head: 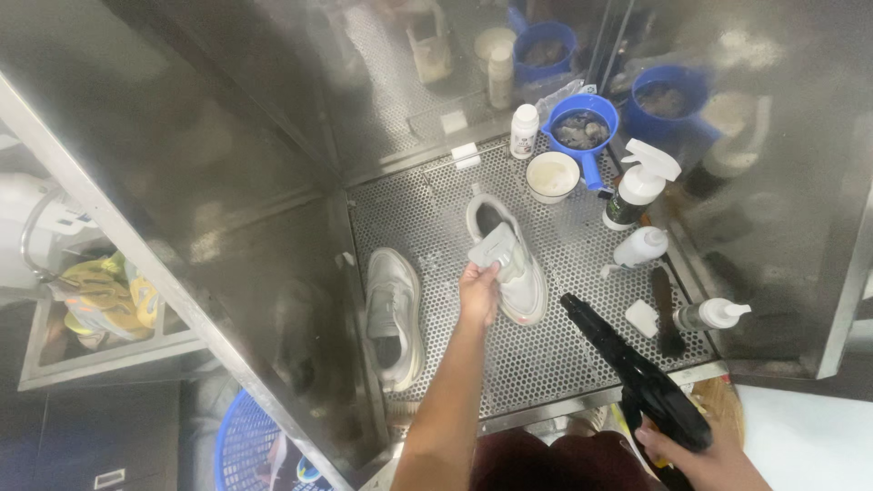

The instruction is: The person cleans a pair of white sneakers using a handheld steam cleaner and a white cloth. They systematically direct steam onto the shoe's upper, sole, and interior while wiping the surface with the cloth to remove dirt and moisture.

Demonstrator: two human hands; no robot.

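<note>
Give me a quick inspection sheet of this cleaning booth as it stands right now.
Surface: perforated metal tray inside a steel booth, walls mirror-like.
Job's things: pale shoe lies on the tray, its tongue pinched by the left hand; second shoe lies beside the left wall; black spray gun points toward the held shoe.
Clutter: spray bottle, small white bottle, white cup, blue scoop, brush, two more bottles at right.
Grippers: left hand closed on the shoe; right hand wrapped around the spray gun.
Cables: nothing seen.
Surroundings: blue basket below left; yellow cloth in a side tray.
</note>
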